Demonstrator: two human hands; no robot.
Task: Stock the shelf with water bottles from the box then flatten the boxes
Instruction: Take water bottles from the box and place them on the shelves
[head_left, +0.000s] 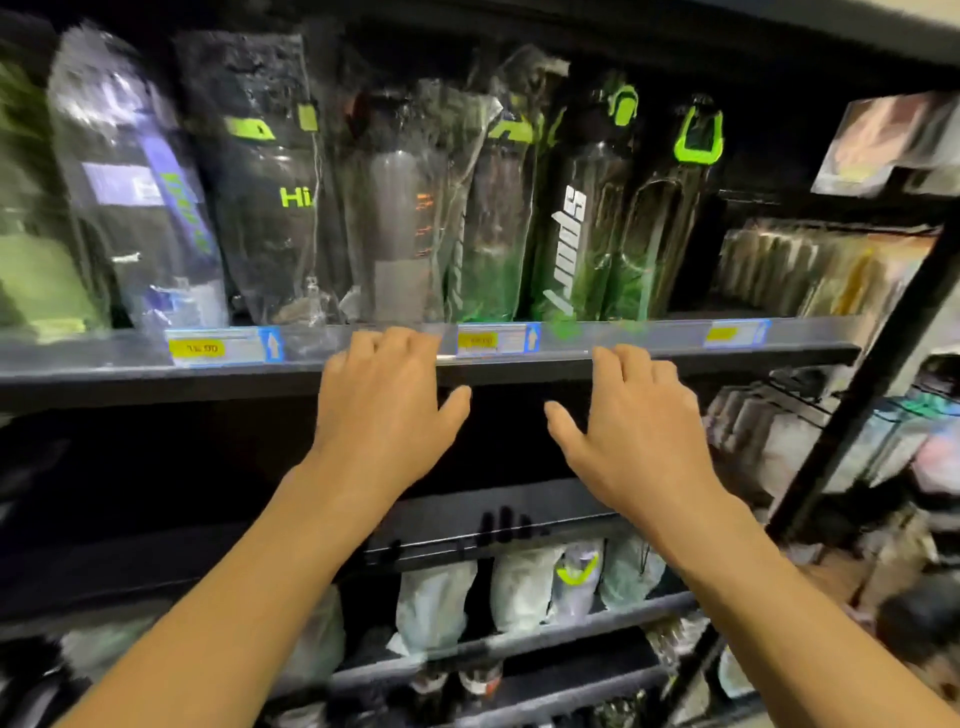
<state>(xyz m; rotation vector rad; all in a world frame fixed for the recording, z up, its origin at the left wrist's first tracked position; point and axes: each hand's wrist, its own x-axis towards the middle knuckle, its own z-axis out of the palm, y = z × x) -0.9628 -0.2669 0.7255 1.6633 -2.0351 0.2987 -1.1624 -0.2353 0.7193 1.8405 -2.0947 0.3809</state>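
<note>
Several bottles (400, 218), upright in one row on the shelf (649, 364), most in clear plastic wrap, packed side by side and touching.
- Left end: purple-striped bottle (135, 197), tilted with its top to the left.
- Next: dark bottle lettered "Hi" (270, 208) in green.
- Middle: grey bottle (400, 171), then a green-tinted bottle (493, 260).
- Right end: black bottle with white lettering (571, 239), beside a bottle with a green loop cap (696, 135).

Rail (623, 335): clear strip along the shelf's front edge, carrying three yellow price tags (197, 348), well apart.

Left hand (384, 400): palm down below the grey bottle, fingers relaxed and slightly spread, holding nothing; fingertips lie at the rail, contact blurred and not certain.

Right hand (639, 421): palm down near the left one, thumbs pointing at each other with a gap between, fingers relaxed, holding nothing; fingertips at the shelf's front edge.

Packets (810, 270): stacked upright at the shelf's right end, beside the bottles.

Post (857, 389): black, slanting down the right side.

Lower shelf (519, 644): pale wrapped goods (519, 587) standing in a row, one with a green mark.
</note>
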